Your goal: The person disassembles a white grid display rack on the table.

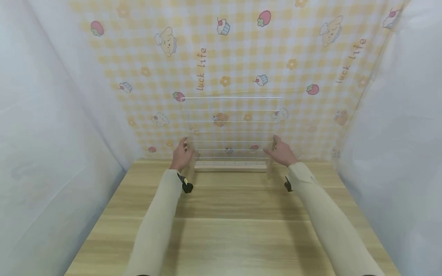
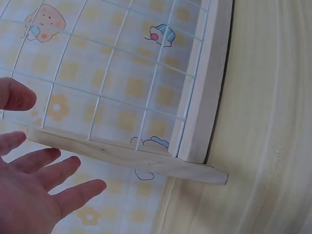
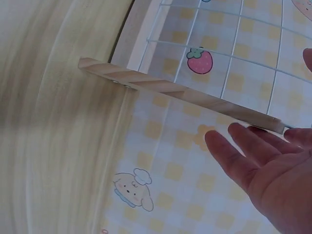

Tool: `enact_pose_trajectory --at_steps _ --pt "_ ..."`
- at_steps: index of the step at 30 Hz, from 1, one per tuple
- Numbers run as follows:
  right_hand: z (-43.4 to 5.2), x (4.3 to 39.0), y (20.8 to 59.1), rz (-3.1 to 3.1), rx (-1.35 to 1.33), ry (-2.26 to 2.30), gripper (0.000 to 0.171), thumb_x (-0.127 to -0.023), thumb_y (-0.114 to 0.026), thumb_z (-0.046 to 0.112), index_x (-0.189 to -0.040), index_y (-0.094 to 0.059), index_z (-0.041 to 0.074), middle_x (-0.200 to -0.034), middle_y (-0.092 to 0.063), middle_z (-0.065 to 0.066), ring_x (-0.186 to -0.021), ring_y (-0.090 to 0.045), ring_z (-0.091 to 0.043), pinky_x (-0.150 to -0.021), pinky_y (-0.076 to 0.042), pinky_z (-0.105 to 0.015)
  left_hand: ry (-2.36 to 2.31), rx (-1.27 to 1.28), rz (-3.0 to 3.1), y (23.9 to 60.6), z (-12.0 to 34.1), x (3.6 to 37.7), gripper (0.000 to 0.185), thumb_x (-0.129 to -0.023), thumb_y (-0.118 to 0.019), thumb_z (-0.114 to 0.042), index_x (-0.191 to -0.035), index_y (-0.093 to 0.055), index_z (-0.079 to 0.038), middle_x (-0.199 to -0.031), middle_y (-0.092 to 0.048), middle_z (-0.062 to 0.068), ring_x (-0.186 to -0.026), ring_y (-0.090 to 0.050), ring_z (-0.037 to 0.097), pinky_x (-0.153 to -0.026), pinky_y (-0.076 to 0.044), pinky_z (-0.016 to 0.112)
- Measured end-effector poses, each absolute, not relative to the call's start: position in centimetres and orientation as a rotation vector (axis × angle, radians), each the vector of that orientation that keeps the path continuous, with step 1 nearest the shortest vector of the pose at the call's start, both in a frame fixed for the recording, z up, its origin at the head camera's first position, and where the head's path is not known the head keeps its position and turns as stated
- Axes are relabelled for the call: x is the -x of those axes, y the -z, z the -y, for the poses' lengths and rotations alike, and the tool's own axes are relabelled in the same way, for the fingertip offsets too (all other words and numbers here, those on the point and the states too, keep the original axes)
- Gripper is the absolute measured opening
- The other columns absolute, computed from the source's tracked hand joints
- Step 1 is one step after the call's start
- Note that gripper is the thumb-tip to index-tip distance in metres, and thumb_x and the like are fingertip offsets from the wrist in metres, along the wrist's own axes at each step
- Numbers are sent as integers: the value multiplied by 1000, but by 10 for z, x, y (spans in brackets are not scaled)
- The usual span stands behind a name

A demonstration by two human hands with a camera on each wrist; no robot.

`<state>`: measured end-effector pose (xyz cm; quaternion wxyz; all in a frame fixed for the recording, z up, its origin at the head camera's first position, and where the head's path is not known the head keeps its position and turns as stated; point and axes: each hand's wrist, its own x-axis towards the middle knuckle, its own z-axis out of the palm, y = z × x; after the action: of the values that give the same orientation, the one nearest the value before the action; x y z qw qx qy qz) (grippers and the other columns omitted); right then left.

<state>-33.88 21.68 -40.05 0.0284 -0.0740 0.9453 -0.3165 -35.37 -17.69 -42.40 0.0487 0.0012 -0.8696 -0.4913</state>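
The scene is lit brightly by diffuse light. Soft shadows are cast on the wooden tabletop (image 1: pixel 241 199) beside both sleeves (image 1: pixel 155 222), and a pale sheen is reflected at its near middle. The white side sheets (image 1: pixel 397 134) are washed out; the thin wires (image 1: pixel 231 121) are faintly rendered. Both wrist views are slightly soft.

And there they are, your left forearm (image 1: pixel 152 230) and right forearm (image 1: pixel 331 218) reaching forward, angling in towards each other, both in pale sleeves (image 1: pixel 170 188)! Your left hand (image 1: pixel 182 154) has its fingers (image 2: pixel 80 195) fanned out and nearly straight, the thumb (image 2: pixel 19 95) well apart from them. Over to your right hand (image 1: pixel 282 152), almost level with the left and well apart from it: palm (image 3: pixel 287 185) showing, fingers (image 3: pixel 231 158) extended with a slight bend, thumb (image 3: pixel 308 58) just peeking in at the right wrist view's edge.
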Motion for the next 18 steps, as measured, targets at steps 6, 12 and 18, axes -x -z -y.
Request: enact_pose_trajectory --at_steps 6,12,18 --pt "-213 337 407 -2853 209 979 87 -92 -50 41 -147 6 5 -148 -26 -28 -131 -34 -45 -107 -30 -56 1536 -35 2693 417 181 356 64 -91 -48 -27 -148 -18 -20 -154 -24 10 -138 -29 35 -108 -33 51" --pt "-212 333 407 -2874 251 978 86 -93 -51 38 -147 6 4 -146 -27 -29 -124 -45 -44 -104 -36 -55 1581 -76 2697 418 184 357 61 -90 -51 -28 -144 -23 -21 -150 -29 19 -139 -28 33 -107 -35 52" --pt "-217 334 411 -2887 281 968 86 -93 -50 38 -147 9 6 -147 -25 -30 -125 -44 -44 -104 -36 -54 1556 0 2651 423 189 353 42 -94 -47 -30 -131 -33 -15 -146 -36 20 -135 -36 35 -102 -39 53"
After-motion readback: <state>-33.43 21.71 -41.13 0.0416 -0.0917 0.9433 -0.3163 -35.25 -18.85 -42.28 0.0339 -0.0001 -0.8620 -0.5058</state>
